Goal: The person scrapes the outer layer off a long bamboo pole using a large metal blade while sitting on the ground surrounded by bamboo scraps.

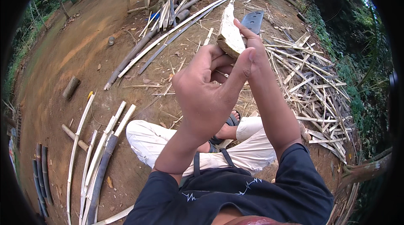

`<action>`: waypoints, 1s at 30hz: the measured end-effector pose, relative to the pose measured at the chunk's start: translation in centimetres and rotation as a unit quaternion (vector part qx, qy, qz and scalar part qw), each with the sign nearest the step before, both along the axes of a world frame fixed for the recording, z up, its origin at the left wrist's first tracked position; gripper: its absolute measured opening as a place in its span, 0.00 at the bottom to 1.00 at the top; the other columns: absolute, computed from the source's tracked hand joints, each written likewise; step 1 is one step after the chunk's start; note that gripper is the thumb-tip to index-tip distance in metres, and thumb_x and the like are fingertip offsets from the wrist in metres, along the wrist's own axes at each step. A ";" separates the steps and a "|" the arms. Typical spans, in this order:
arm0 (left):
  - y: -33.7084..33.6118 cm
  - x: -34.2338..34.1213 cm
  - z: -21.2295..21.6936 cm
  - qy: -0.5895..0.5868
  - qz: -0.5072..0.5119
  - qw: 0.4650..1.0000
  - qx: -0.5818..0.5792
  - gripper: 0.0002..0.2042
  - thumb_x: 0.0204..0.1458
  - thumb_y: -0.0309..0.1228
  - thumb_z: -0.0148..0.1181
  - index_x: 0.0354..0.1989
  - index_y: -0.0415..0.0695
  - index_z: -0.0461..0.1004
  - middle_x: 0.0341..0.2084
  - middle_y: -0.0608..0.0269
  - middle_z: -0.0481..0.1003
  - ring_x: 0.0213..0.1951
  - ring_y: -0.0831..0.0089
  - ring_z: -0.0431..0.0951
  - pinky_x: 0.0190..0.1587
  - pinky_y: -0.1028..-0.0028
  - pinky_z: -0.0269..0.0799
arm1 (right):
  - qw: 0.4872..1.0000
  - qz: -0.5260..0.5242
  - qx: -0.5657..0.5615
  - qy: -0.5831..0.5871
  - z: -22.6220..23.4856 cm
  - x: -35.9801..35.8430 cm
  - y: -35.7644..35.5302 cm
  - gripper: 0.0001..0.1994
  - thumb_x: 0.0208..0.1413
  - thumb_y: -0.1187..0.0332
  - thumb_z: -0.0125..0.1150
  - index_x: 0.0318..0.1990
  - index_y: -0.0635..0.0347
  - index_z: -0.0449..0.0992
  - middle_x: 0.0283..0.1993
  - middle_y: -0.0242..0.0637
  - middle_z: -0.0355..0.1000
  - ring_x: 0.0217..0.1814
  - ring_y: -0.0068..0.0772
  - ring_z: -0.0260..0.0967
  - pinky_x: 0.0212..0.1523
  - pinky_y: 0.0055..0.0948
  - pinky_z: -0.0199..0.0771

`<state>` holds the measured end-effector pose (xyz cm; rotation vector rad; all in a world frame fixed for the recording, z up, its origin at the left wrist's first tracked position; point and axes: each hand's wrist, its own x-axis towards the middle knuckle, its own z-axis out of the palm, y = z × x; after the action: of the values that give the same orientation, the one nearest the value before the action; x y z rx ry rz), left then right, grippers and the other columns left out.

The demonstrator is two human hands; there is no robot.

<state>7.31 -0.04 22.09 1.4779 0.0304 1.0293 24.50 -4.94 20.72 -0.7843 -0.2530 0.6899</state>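
where visible, blade edge (pixel 259 22) seemingly free

Hands (pixel 204 84) at pale piece (pixel 229 29), dark blade (pixel 253 21) beside

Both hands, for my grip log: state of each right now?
Left hand: closed, holding the pale curved wood piece.
Right hand: closed, holding the holed knife, grip partly hidden.

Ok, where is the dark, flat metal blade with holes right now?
In the head view, the blade is right of top centre, beyond the person's right hand and just right of the pale, curved wooden piece.
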 end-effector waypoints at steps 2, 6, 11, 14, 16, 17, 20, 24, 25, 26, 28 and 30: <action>0.0 -0.4 -0.5 0.004 -0.001 1.000 -0.011 0.14 0.57 0.31 0.68 0.43 0.31 0.77 0.30 0.56 0.82 0.27 0.81 0.81 0.24 0.86 0.72 | 1.000 -0.017 -0.019 -0.005 -0.1 -0.8 0.4 0.13 0.67 0.60 0.55 0.40 0.62 0.68 0.33 0.34 0.70 0.39 0.30 0.74 0.45 0.38 0.80; 0.2 -0.2 -0.5 -0.011 0.012 1.000 0.004 0.12 0.57 0.30 0.67 0.41 0.31 0.77 0.28 0.57 0.82 0.26 0.82 0.79 0.25 0.86 0.71 | 0.999 0.038 0.019 0.011 -1.6 0.7 0.5 0.16 0.64 0.56 0.60 0.45 0.62 0.76 0.36 0.40 0.79 0.34 0.35 0.80 0.37 0.37 0.83; 0.9 -0.6 -1.1 -0.004 0.099 0.984 0.151 0.10 0.56 0.29 0.67 0.38 0.33 0.76 0.23 0.62 0.80 0.23 0.85 0.76 0.24 0.84 0.70 | 0.989 -0.054 -0.123 -0.059 -3.1 -0.9 -1.6 0.15 0.65 0.56 0.60 0.37 0.59 0.70 0.28 0.30 0.70 0.27 0.19 0.67 0.26 0.23 0.71; 1.1 -0.7 -0.6 -0.004 0.129 0.981 0.144 0.08 0.56 0.28 0.66 0.36 0.35 0.76 0.20 0.64 0.78 0.21 0.86 0.75 0.23 0.83 0.69 | 0.927 -0.157 -0.242 -0.238 -2.9 -3.5 -5.6 0.17 0.62 0.55 0.65 0.32 0.59 0.72 0.23 0.31 0.70 0.20 0.18 0.64 0.22 0.21 0.65; 1.2 -0.5 -0.5 -0.012 0.138 0.976 0.166 0.07 0.57 0.28 0.65 0.35 0.36 0.75 0.19 0.65 0.77 0.20 0.87 0.74 0.22 0.82 0.67 | 0.873 -0.143 -0.264 -0.384 -2.3 -3.6 -9.3 0.17 0.61 0.57 0.66 0.27 0.58 0.72 0.20 0.29 0.70 0.19 0.16 0.62 0.21 0.20 0.60; 1.3 -0.6 -0.5 -0.009 0.144 0.973 0.181 0.07 0.57 0.27 0.64 0.35 0.36 0.75 0.18 0.65 0.76 0.20 0.87 0.74 0.21 0.82 0.67 | 0.839 -0.145 -0.300 -0.430 -1.6 -4.4 -10.4 0.16 0.61 0.59 0.66 0.26 0.59 0.72 0.20 0.28 0.69 0.19 0.16 0.62 0.21 0.20 0.58; 0.5 -0.6 -0.6 -0.005 0.129 0.977 0.171 0.04 0.52 0.24 0.64 0.34 0.38 0.76 0.19 0.64 0.76 0.19 0.77 0.76 0.21 0.77 0.68 | 0.658 -0.162 -0.357 -0.643 2.6 -8.3 -11.4 0.12 0.56 0.67 0.68 0.28 0.63 0.71 0.17 0.27 0.62 0.18 0.19 0.55 0.22 0.23 0.52; 0.8 -0.1 -1.6 -0.112 0.121 0.948 0.271 0.09 0.48 0.24 0.65 0.37 0.40 0.73 0.19 0.60 0.72 0.18 0.63 0.73 0.21 0.64 0.67 | 0.611 -0.111 -0.352 -0.701 4.1 -9.7 -12.2 0.13 0.48 0.67 0.71 0.30 0.66 0.73 0.19 0.38 0.63 0.18 0.35 0.59 0.23 0.29 0.57; 0.8 -0.2 -1.8 -0.114 0.119 0.949 0.270 0.10 0.47 0.24 0.65 0.37 0.41 0.73 0.21 0.60 0.72 0.19 0.62 0.74 0.22 0.63 0.68 | 0.606 -0.101 -0.360 -0.702 4.7 -9.9 -12.2 0.13 0.47 0.68 0.71 0.30 0.66 0.73 0.20 0.39 0.63 0.18 0.36 0.59 0.23 0.29 0.57; 0.7 -0.2 -1.9 -0.116 0.117 0.949 0.270 0.10 0.46 0.24 0.65 0.37 0.41 0.74 0.22 0.60 0.73 0.20 0.61 0.74 0.23 0.62 0.68 | 0.602 -0.090 -0.367 -0.704 5.4 -10.0 -12.2 0.12 0.46 0.68 0.71 0.30 0.66 0.73 0.20 0.40 0.64 0.18 0.37 0.60 0.23 0.29 0.58; 0.8 -0.6 -2.0 -0.103 0.120 0.944 0.288 0.09 0.46 0.25 0.65 0.36 0.42 0.75 0.23 0.59 0.73 0.20 0.59 0.74 0.24 0.62 0.69 | 0.589 -0.059 -0.378 -0.711 6.2 -10.0 -12.6 0.12 0.46 0.69 0.71 0.31 0.67 0.74 0.20 0.41 0.65 0.19 0.40 0.63 0.24 0.31 0.59; 0.8 -0.6 -2.1 -0.109 0.143 0.933 0.312 0.09 0.45 0.25 0.65 0.35 0.43 0.76 0.24 0.58 0.74 0.20 0.58 0.74 0.24 0.62 0.69 | 0.567 -0.042 -0.380 -0.730 6.5 -10.0 -12.9 0.13 0.45 0.69 0.71 0.33 0.67 0.74 0.21 0.42 0.66 0.19 0.42 0.64 0.24 0.32 0.59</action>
<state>6.68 0.79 19.98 1.9565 -0.2714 1.5306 14.49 -17.85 27.26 -2.1087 -1.4934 -0.2074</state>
